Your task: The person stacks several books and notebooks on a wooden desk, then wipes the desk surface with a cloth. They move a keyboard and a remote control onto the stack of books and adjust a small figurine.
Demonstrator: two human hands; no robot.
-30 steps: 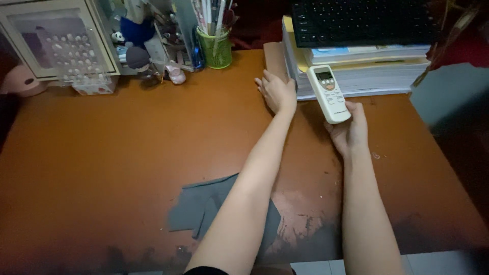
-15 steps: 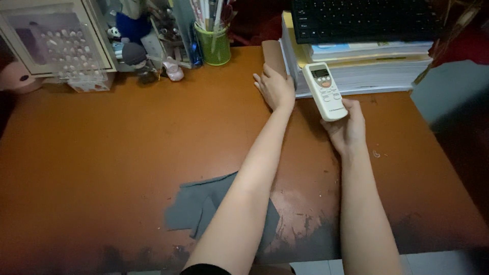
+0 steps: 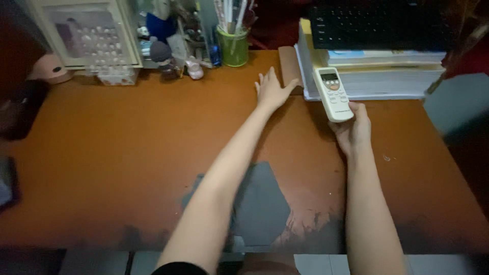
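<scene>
You are leaning over a brown desk (image 3: 102, 153) with a worn grey patch (image 3: 262, 203) near you. Your right hand (image 3: 352, 131) is wrapping its fingers around a white remote (image 3: 333, 94), lifting it just above the desk. Your left hand (image 3: 271, 91) is lying flat, fingers spread, touching a brown book (image 3: 289, 63). Behind, a paper stack (image 3: 387, 76) is holding a dark keyboard (image 3: 382, 25), cut off on top. The far corners are too dark to see.

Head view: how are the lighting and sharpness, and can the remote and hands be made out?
Head view: dim, warm light, corners falling to black; remote bright and readable in the right hand; left hand slightly soft on the desk; shelf clutter and keyboard murky.
</scene>
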